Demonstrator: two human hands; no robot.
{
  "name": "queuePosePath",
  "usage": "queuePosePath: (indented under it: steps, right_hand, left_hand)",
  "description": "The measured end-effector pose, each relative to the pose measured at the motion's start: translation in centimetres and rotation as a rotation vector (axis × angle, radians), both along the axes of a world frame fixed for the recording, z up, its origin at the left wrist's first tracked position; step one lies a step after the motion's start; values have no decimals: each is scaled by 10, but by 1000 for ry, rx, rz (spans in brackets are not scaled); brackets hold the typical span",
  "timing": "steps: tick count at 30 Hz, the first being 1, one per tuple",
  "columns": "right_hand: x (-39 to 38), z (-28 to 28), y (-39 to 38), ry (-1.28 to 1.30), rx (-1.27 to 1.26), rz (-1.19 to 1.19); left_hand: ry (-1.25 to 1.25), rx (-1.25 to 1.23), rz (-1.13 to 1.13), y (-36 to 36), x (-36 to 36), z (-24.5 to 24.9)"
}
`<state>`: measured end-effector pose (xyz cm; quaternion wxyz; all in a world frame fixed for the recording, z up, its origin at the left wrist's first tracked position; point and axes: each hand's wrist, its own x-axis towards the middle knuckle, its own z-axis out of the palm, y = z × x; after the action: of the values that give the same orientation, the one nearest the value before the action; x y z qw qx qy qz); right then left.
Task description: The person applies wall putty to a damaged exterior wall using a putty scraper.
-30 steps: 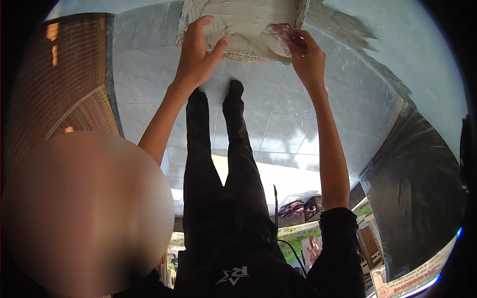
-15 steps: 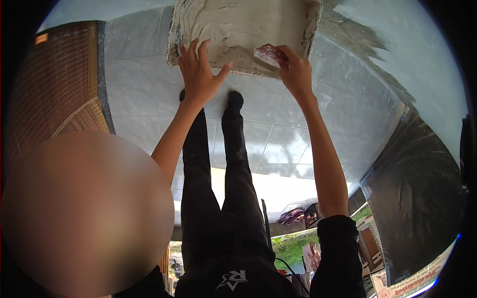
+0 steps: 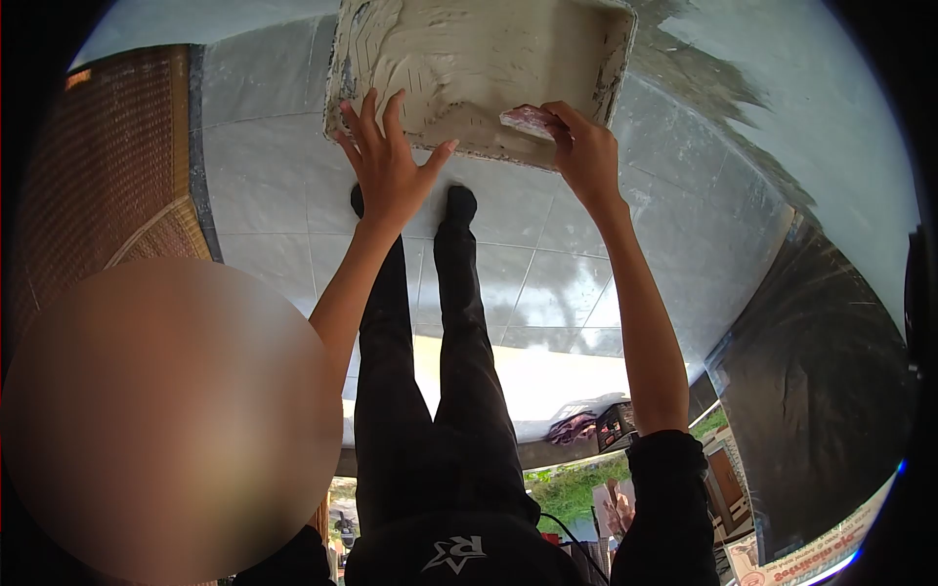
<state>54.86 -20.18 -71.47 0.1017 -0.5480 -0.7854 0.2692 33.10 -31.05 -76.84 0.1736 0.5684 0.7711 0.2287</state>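
Observation:
A shallow rectangular tray (image 3: 625, 68) at the top of the view holds a smooth grey-beige paste (image 3: 489, 59) with ridges and small marks on its left side. Over the tray's near left corner, my left hand (image 3: 384, 166) is spread with its fingers apart and nothing in them. Near the tray's right front edge, my right hand (image 3: 586, 156) pinches a flat reddish-white piece (image 3: 530, 120), smeared with paste, just over the paste. Whether the piece touches the paste I cannot tell.
Grey floor tiles (image 3: 264, 181) lie under the tray and around my feet. A woven brown panel (image 3: 117, 146) stands at the left, a black sheet (image 3: 821, 391) at the right. Behind me are a dark crate (image 3: 616, 426) and purple cloth (image 3: 573, 427). A large blurred disc covers the lower left.
The tray sits slightly lower in the view. My left hand has shifted a little down, its fingers wider apart. The piece in my right hand is now tilted flatter.

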Motion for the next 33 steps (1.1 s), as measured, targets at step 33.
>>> queuePosePath:
  steps: [33]
  right_hand:
    - [4,45,43,-114,-421,140]
  left_hand:
    - [-83,-29,149,8,0,17]
